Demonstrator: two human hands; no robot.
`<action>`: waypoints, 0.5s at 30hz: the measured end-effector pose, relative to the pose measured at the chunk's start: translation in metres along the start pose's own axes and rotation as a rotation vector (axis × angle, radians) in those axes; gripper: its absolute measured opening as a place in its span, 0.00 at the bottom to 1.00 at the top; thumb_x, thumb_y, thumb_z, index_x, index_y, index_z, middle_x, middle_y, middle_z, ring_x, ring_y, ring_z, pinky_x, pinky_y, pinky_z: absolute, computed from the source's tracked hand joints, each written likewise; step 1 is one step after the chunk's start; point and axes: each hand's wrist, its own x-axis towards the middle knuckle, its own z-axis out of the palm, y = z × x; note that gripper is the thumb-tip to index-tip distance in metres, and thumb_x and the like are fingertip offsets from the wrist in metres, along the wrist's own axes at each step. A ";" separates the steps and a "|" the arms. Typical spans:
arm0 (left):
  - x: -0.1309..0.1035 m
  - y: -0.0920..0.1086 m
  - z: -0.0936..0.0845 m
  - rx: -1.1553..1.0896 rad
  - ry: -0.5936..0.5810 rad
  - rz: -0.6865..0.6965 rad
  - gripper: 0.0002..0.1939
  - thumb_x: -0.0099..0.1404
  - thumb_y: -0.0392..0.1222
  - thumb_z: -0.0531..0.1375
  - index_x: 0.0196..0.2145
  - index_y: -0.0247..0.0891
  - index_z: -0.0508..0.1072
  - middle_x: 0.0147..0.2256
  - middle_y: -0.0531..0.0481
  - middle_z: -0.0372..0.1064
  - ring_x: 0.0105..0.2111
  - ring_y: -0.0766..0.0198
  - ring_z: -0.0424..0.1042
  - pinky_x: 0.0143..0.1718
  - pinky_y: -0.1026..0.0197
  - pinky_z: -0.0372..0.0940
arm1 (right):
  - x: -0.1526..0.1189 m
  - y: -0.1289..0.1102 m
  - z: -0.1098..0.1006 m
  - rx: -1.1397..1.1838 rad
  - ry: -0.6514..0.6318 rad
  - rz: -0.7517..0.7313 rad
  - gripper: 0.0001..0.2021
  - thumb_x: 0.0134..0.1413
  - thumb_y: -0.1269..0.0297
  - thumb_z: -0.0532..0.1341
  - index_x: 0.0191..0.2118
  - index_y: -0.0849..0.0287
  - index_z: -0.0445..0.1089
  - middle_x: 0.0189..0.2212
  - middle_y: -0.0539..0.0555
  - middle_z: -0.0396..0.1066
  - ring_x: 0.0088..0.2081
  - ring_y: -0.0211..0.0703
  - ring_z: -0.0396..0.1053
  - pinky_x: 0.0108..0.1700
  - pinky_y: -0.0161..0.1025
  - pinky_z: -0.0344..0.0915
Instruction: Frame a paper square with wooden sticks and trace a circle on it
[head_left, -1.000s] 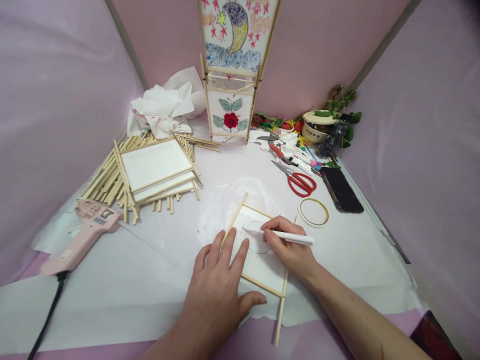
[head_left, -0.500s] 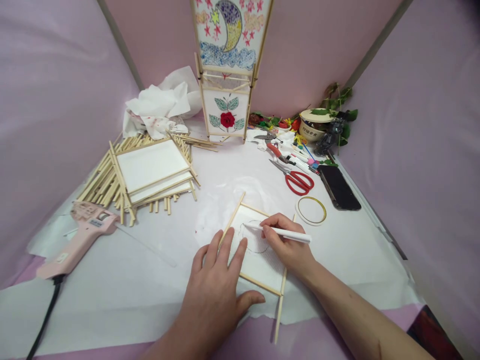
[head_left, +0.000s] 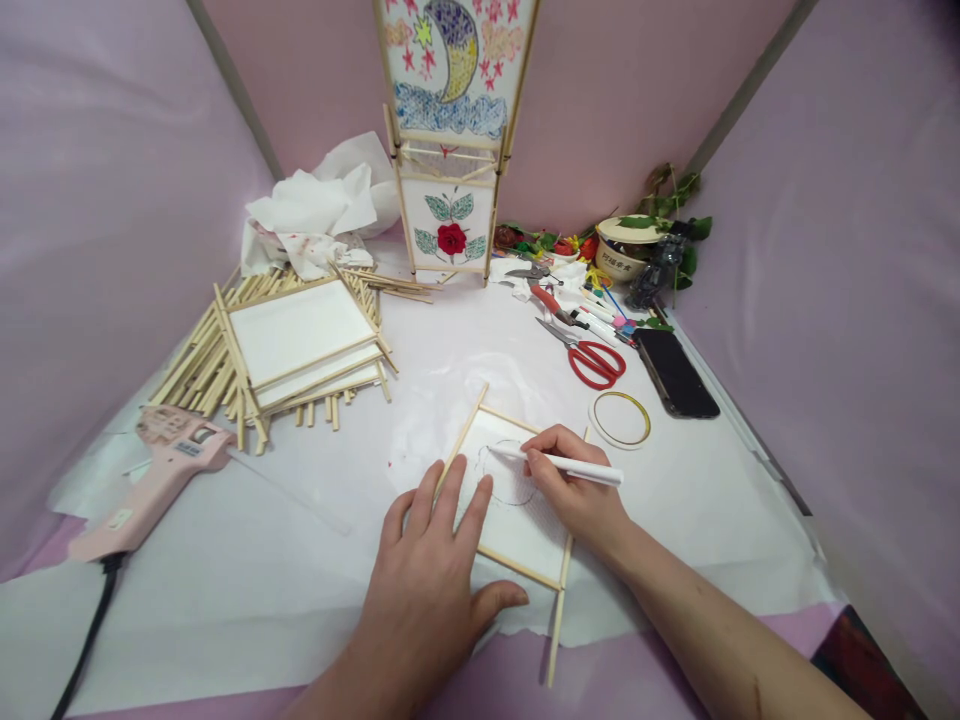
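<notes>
A wooden-stick frame with a white panel (head_left: 517, 535) lies on the covered table in front of me. The panel bears a thin dark outline, roughly round. My left hand (head_left: 427, 560) rests flat with fingers spread over the frame's left side. My right hand (head_left: 577, 490) grips a white pen (head_left: 581, 469), its tip on the upper left of the outline. Beyond the right hand lies a ring of tape (head_left: 622, 418). Red-handled scissors (head_left: 596, 364) are farther back.
A pink glue gun (head_left: 154, 480) lies left, before wooden sticks (head_left: 199, 365) and stacked frames (head_left: 300, 330). Behind stands a decorated lantern (head_left: 450, 222). At right are a phone (head_left: 676, 373), pruning shears (head_left: 551, 302), a bowl (head_left: 621, 262) and leaves.
The view has shifted slightly, so background things sit a little farther left. Both hands and the pen look almost unmoved.
</notes>
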 end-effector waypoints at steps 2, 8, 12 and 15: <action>0.000 0.000 0.001 0.003 0.000 -0.002 0.46 0.54 0.75 0.56 0.62 0.44 0.62 0.65 0.43 0.51 0.63 0.42 0.52 0.56 0.42 0.55 | 0.000 0.000 0.000 -0.002 0.004 0.002 0.06 0.58 0.65 0.57 0.32 0.59 0.68 0.23 0.49 0.69 0.23 0.36 0.61 0.26 0.34 0.57; 0.001 0.000 0.001 0.004 0.004 0.000 0.47 0.54 0.75 0.55 0.62 0.44 0.62 0.65 0.43 0.51 0.63 0.42 0.52 0.55 0.42 0.55 | -0.001 0.001 -0.001 -0.007 0.010 0.008 0.06 0.58 0.64 0.58 0.32 0.58 0.69 0.23 0.48 0.69 0.22 0.35 0.60 0.26 0.34 0.57; 0.000 -0.001 0.001 -0.001 0.006 0.005 0.46 0.54 0.75 0.55 0.62 0.44 0.62 0.65 0.43 0.50 0.63 0.43 0.52 0.56 0.42 0.54 | -0.001 0.001 -0.001 -0.010 0.018 0.005 0.06 0.58 0.64 0.57 0.32 0.58 0.69 0.23 0.48 0.69 0.22 0.35 0.59 0.25 0.33 0.56; 0.001 0.000 0.002 -0.003 0.006 0.001 0.47 0.53 0.75 0.56 0.62 0.44 0.63 0.65 0.43 0.51 0.63 0.42 0.52 0.55 0.42 0.55 | -0.001 0.001 0.000 -0.009 0.015 0.004 0.06 0.58 0.64 0.58 0.32 0.58 0.69 0.23 0.49 0.69 0.22 0.35 0.59 0.25 0.33 0.56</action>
